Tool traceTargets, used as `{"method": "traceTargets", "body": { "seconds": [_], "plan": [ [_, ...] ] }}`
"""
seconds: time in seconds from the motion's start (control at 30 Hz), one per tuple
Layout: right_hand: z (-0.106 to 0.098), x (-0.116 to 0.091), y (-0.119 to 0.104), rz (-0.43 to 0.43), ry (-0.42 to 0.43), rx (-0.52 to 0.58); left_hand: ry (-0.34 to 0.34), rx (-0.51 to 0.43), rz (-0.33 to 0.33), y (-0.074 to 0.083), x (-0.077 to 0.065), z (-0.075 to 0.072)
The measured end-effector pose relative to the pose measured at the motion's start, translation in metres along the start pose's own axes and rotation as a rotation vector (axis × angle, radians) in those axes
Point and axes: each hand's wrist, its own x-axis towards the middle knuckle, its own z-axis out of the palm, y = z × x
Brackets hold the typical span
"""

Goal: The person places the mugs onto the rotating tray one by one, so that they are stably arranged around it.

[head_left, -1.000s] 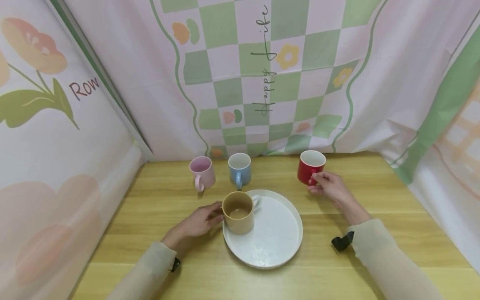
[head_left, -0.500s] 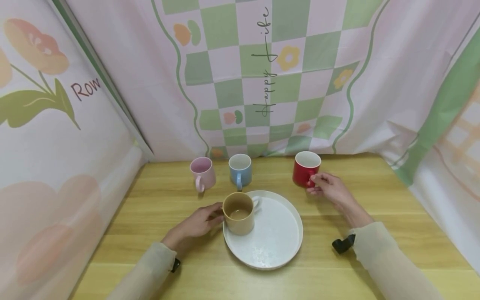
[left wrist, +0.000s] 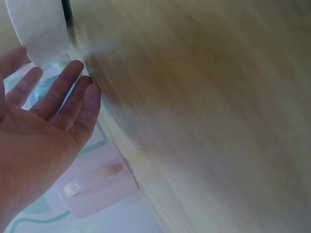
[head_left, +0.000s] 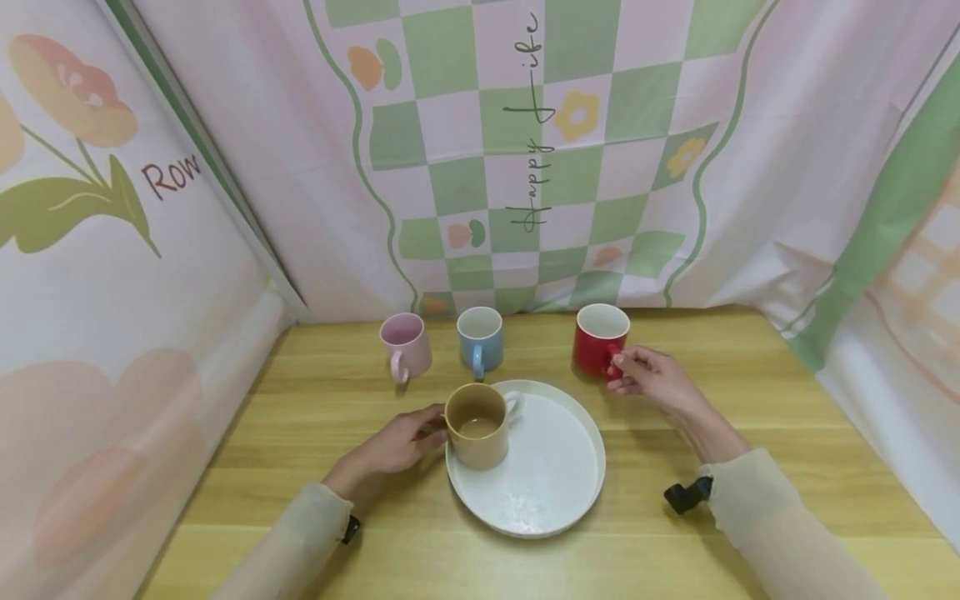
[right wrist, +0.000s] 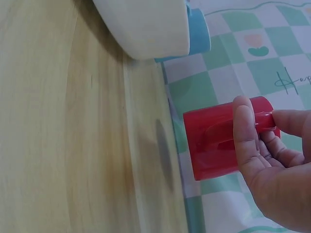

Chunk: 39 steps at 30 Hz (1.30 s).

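In the head view my right hand (head_left: 660, 383) pinches the handle of a red mug (head_left: 596, 346), white inside, at the back right. The right wrist view shows thumb and fingers on that handle and a gap between the red mug (right wrist: 218, 145) and the tabletop. My left hand (head_left: 397, 442) is beside a tan mug (head_left: 477, 446), fingertips at its left side; contact is unclear. In the left wrist view the left hand's fingers (left wrist: 60, 92) are extended and loosely spread. The tan mug stands upright on the left part of a round white plate (head_left: 555, 475), a pale handle at its right.
A pink mug (head_left: 407, 346) and a light blue mug (head_left: 482, 342) stand at the back of the wooden table (head_left: 300, 400), left of the red one. A patterned curtain (head_left: 540, 167) hangs directly behind them. Another printed cloth (head_left: 135, 333) borders the left side.
The red mug has shifted left and slightly toward me, with my right hand gripping its handle. My left hand, the tan mug and the plate have stayed in place.
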Motion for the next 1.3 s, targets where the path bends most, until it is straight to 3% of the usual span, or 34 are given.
{"method": "traceTargets", "body": {
  "seconds": [0.87,1.3],
  "plan": [
    [0.020,-0.023,-0.021,-0.078,-0.090,-0.067,0.010,0.000,0.003,-0.001,0.000,0.001],
    [0.028,-0.039,-0.027,-0.076,-0.130,-0.086,0.004,-0.003,-0.010,0.001,0.000,0.001]
  ]
}}
